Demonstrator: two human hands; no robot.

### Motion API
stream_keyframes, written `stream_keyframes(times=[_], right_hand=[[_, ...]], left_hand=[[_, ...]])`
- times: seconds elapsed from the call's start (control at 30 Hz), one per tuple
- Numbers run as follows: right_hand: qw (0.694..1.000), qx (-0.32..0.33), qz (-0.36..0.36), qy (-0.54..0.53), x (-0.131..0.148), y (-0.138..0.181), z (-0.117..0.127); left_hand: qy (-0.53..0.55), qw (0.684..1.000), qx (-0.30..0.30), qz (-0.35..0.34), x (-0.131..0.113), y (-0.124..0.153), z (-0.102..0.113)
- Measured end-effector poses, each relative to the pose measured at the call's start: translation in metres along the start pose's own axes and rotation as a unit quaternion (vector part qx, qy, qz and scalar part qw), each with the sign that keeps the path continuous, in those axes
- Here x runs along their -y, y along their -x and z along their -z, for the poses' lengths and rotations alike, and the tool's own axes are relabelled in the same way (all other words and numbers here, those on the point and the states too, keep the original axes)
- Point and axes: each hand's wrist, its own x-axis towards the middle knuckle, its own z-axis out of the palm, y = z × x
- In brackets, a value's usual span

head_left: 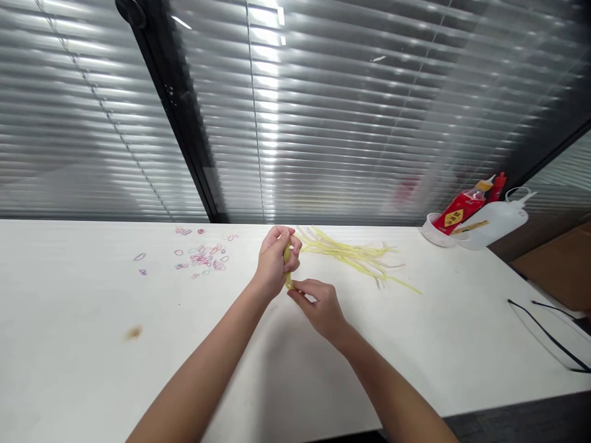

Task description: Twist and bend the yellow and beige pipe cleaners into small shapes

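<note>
A yellow strand (289, 282), looped or folded, is in my hands above the white table. My left hand (273, 261) is closed around its upper part, with the fingers curled over it. Below and to the right, my right hand (322, 306) pinches the lower end between thumb and fingertips. Part of the strand is hidden by the left fingers. Just beyond my hands, to the right, lies a loose pile of similar long yellow strands (346, 251), spread out with uneven ends.
Several small coloured elastic bands (203, 258) lie scattered at the left. A white tub (438, 234), a red-labelled bottle (462, 210) and a white squeeze bottle (496, 221) stand at the back right. Black-framed glasses (549, 338) lie by the right edge. Blinds (323, 123) rise behind the table.
</note>
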Motion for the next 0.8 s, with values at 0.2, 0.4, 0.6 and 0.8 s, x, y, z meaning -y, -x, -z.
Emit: stream_keyframes(times=[0.2, 0.4, 0.6, 0.8], right_hand=[[0.998, -0.035, -0.025, -0.052, 0.003, -0.003, 0.004], [0.961, -0.056, -0.178, -0.204, 0.001, -0.010, 0.011], [0.943, -0.066, -0.192, -0.263, -0.004, -0.013, 0.018], [0.933, -0.052, -0.209, -0.287, -0.002, -0.014, 0.019]], left_hand=[[0.022, 0.999, 0.003, -0.022, 0.000, -0.010, 0.012], [0.036, 0.998, 0.054, 0.020, -0.003, -0.013, 0.020], [-0.020, 0.986, 0.134, 0.093, 0.001, -0.013, 0.026], [-0.077, 0.983, 0.131, 0.103, 0.009, -0.016, 0.032]])
